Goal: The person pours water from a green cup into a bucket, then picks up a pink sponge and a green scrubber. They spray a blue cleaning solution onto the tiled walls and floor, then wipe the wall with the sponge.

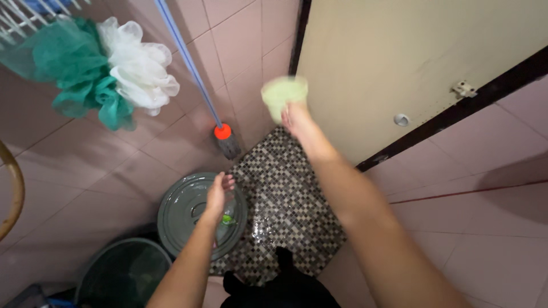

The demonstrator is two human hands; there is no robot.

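The right hand (295, 117) is raised in front of the cream door (399, 51), fingers closed around the lower part of a pale green cup (283, 94), which is blurred. The cup sits above the hand, its wide mouth tilted toward the pink tiled wall (245, 40) at the corner where wall and door meet.

The left hand (217, 194) reaches down over a round grey lid (182, 211) that covers a bin standing on the floor. Its fingers are loosely curled and slightly spread; whether they touch the lid or hover just above it cannot be told. A small bright green object (227, 219) lies on the lid just beside the hand, too small to identify.

Beside the lidded bin, toward the bottom left corner of the floor, stands an open dark green bucket (123, 276). The floor between bin and door is a mosaic of small dark and light tiles (285, 194), and it looks wet near the lid. A blue-handled brush (188, 63) with an orange collar leans in the corner, its head resting at the far edge of the mosaic floor. High on the left wall hang a green mesh sponge (74, 68) and a white mesh sponge (140, 63), touching each other. The door has a dark frame along its lower edge, with a small round metal fitting (402, 120) near it.
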